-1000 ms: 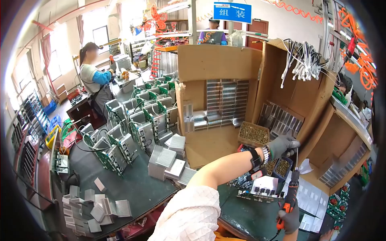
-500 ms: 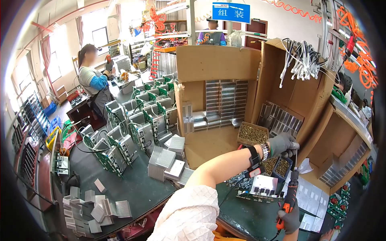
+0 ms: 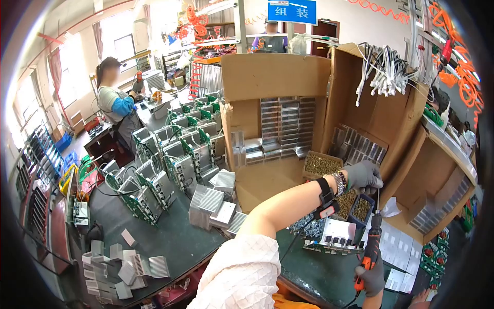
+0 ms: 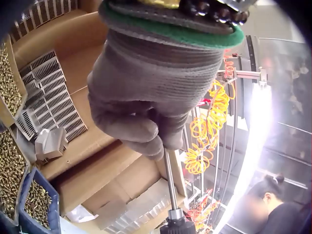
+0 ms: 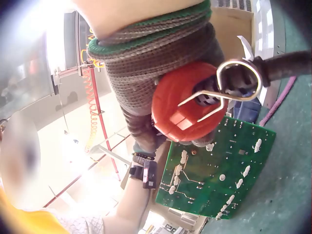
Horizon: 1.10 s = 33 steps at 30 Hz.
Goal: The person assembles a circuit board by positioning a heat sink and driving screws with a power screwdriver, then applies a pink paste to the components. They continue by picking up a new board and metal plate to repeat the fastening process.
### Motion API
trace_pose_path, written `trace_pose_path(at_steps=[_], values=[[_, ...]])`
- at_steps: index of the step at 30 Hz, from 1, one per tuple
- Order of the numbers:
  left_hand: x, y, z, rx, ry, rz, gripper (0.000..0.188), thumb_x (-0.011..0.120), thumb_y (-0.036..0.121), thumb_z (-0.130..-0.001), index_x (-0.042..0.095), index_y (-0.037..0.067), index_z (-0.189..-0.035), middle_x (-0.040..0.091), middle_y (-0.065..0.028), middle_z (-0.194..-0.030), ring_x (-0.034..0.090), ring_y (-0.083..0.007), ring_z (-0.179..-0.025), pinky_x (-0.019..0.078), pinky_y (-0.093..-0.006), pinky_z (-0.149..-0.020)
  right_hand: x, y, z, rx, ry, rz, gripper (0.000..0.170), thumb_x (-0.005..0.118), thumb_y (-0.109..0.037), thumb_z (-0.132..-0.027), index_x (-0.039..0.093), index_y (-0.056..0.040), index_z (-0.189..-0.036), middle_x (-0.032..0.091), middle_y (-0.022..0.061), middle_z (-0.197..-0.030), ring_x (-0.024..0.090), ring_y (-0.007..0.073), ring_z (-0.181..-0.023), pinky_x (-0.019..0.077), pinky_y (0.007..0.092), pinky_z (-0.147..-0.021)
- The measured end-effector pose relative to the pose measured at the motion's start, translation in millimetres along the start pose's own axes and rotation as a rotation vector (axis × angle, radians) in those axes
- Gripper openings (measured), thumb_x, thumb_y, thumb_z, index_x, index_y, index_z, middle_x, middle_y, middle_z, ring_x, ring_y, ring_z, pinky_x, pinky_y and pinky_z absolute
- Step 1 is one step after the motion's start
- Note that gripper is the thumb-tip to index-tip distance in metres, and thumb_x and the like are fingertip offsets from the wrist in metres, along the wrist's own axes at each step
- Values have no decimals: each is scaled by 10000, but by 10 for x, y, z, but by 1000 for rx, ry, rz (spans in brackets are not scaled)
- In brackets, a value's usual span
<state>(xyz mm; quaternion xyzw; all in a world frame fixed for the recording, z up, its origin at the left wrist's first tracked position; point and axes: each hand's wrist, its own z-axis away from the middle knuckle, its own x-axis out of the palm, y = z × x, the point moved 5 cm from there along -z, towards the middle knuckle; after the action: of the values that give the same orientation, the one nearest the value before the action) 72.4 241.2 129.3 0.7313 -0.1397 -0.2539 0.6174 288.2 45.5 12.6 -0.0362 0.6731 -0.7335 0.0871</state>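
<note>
My right hand [image 3: 371, 278], in a grey glove, grips an orange and black electric screwdriver [image 3: 371, 246] that points upward. Its red end cap [image 5: 185, 105] with a metal hanging loop faces the right wrist view. The fingertips of my gloved left hand [image 3: 363, 176] pinch the upper end of the long metal bit [image 4: 170, 180]; the very tip is hidden in those fingers. Left of the screwdriver, a circuit board with an upright metal plate [image 3: 337, 235] lies on the green bench. Its green underside [image 5: 214, 170] shows close below my right hand.
Brass screws fill a carton [image 3: 321, 166] and a blue bin [image 3: 362, 208] behind the board. Large cardboard boxes [image 3: 275, 77] hold metal heat sinks. Flat metal plates [image 3: 396, 252] lie at right. Assembled units [image 3: 180, 165] and loose heat sinks [image 3: 206, 206] stand at left. Another person [image 3: 116, 100] works behind.
The head view has shifted slightly, so the scene sits a little farther left and higher. Both hands keep their hold on the screwdriver and its bit.
</note>
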Motion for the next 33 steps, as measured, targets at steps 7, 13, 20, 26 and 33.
trace_pose_path(at_steps=[7, 13, 20, 26, 33], values=[[389, -101, 501, -91, -309, -680, 702, 613, 633, -847, 639, 21, -1192, 698, -183, -994, 686, -324, -919, 523, -418, -846, 73, -29, -33, 74, 18, -7, 658, 763, 9, -680, 476, -49, -1270, 590, 51, -786, 597, 155, -590, 507, 308, -520], [577, -647, 993, -123, -435, -438, 610, 839, 233, -713, 508, 22, -1180, 642, -41, -869, 569, -81, -575, 434, -243, -449, 214, -202, 92, 96, 81, -19, 823, 810, -65, -728, 365, -28, -1418, 596, 37, -832, 575, 122, -613, 487, 283, -534], [351, -823, 816, -282, -535, -521, 837, 720, 456, -794, 380, 9, -1414, 532, -173, -1312, 506, -248, -1243, 405, -370, -1042, 321, 25, 1032, 160, -3, -22, 945, 869, -128, -666, 341, 11, -1437, 574, 62, -1138, 571, 128, -1005, 508, 303, -873], [304, -915, 807, -320, -507, -525, 907, 722, 513, -779, 360, 4, -1437, 527, -175, -1319, 511, -243, -1223, 397, -370, -1044, 516, 435, 1496, 386, -191, -2, 929, 879, -221, -667, 383, -10, -1425, 580, 76, -1131, 559, 140, -989, 491, 287, -860], [322, -886, 796, -206, -508, -493, 886, 717, 580, -776, 403, 52, -1415, 569, -158, -1297, 545, -250, -1190, 467, -357, -945, 748, 396, 1355, 409, -285, 61, 928, 867, -285, -683, 384, -9, -1426, 573, 84, -1090, 555, 135, -944, 492, 278, -844]])
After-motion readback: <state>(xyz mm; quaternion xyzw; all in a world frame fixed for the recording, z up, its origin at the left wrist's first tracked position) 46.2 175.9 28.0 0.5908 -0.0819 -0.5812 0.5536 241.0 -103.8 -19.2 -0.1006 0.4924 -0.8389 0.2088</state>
